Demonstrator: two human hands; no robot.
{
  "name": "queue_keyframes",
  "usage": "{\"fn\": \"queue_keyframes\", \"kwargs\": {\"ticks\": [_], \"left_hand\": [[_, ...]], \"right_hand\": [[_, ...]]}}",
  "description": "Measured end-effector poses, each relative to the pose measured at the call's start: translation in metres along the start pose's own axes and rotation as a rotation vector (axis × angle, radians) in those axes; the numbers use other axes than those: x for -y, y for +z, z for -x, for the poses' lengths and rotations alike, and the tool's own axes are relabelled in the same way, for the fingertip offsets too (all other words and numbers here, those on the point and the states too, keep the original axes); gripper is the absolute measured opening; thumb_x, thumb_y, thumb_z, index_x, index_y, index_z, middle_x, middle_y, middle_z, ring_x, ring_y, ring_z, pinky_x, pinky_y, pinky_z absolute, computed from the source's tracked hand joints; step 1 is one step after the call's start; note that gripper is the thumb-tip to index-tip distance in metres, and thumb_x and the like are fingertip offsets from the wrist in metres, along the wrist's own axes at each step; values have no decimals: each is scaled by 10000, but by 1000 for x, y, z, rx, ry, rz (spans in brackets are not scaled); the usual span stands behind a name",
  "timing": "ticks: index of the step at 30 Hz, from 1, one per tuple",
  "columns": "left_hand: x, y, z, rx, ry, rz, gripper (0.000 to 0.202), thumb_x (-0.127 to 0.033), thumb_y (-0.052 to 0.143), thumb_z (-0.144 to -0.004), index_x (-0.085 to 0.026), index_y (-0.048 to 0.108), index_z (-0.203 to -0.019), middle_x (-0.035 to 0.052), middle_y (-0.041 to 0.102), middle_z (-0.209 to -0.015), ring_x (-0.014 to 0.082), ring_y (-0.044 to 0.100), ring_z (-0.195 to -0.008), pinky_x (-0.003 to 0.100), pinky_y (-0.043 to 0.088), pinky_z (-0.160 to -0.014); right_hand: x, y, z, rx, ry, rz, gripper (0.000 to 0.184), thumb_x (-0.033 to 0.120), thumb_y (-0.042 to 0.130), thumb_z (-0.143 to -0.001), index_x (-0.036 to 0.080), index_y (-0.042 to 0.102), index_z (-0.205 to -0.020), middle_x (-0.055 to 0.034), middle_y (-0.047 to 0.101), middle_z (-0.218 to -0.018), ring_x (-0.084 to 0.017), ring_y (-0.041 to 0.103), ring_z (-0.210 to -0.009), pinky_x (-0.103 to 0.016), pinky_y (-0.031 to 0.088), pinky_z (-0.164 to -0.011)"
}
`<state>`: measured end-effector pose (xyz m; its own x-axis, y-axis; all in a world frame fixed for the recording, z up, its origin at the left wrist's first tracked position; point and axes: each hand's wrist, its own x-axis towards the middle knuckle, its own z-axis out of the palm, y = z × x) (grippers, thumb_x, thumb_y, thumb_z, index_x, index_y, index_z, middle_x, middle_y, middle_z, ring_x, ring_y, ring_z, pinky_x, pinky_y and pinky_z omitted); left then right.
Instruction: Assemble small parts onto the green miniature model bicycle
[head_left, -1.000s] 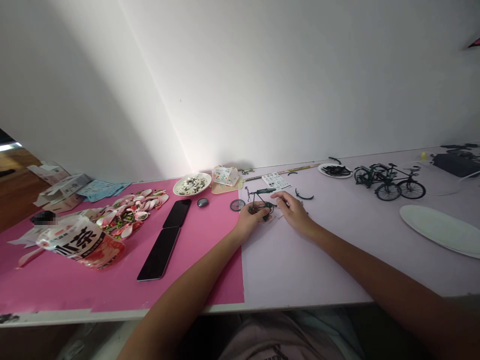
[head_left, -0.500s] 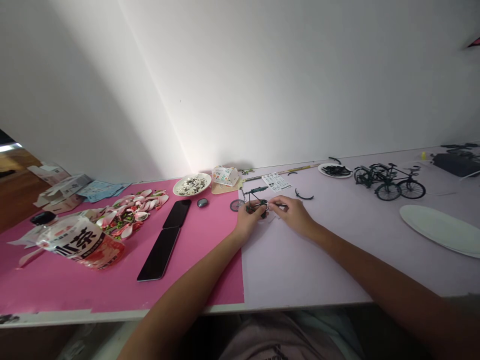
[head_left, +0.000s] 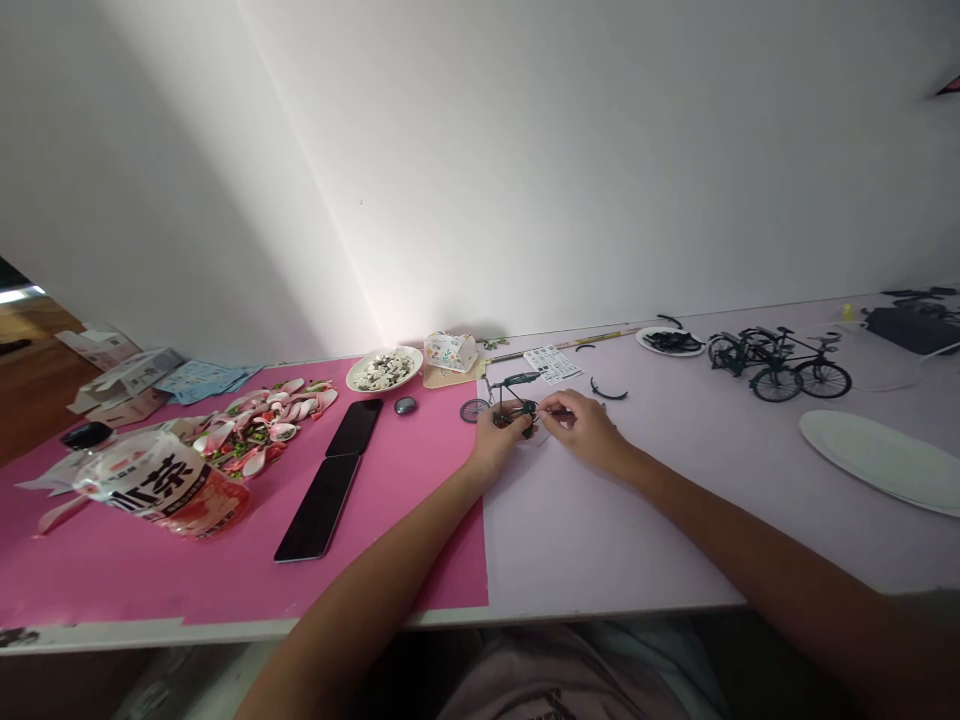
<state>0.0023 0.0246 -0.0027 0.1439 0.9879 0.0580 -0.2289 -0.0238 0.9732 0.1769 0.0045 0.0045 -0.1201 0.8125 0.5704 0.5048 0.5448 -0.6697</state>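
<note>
My left hand (head_left: 499, 436) is closed around the frame of a small dark green model bicycle (head_left: 514, 381), which lies tipped over with one wheel (head_left: 473, 410) showing to the left of my fingers. Close by on the right, my right hand (head_left: 581, 422) has thumb and fingertips pinched together at the bicycle's edge. Whatever sits in that pinch is too small to name. Beyond the hands lie a printed instruction sheet (head_left: 553, 364) and a curved black fender-like piece (head_left: 608, 389).
Finished-looking model bicycles (head_left: 777, 383) stand at the right, near a plate of black parts (head_left: 670, 341) and a white oval plate (head_left: 885, 455). On the pink left side are a phone (head_left: 316, 508), a drink bottle (head_left: 161, 485), pink pieces (head_left: 274, 410) and a plate of small parts (head_left: 385, 371).
My right hand has shifted slightly right, its fingertips a little farther from my left hand. The left hand and the bicycle stay nearly in place.
</note>
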Motion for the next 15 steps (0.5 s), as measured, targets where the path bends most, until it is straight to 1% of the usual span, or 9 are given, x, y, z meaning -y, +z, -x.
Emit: {"fn": "queue_keyframes", "kwargs": {"ticks": [6,15], "left_hand": [[-1,0,1,-4,8,-19,347,-205,816,-695,-126,654,-992,47,711,-844,146,692,-677,268,540,-658],[2,1,0,-6,24,-65,346,-183,832,-696,-121,670,-995,52,722,-875,141,701,-692,252,559,-655]], "right_hand": [[3,0,0,7,-15,-6,89,262,628,-865,235,704,-904,-50,719,-902,-199,677,-804,-336,557,-731],[-5,1,1,30,-50,56,71,239,632,-871,233,698,-896,-40,693,-890,-186,663,-791,-319,556,-722]]}}
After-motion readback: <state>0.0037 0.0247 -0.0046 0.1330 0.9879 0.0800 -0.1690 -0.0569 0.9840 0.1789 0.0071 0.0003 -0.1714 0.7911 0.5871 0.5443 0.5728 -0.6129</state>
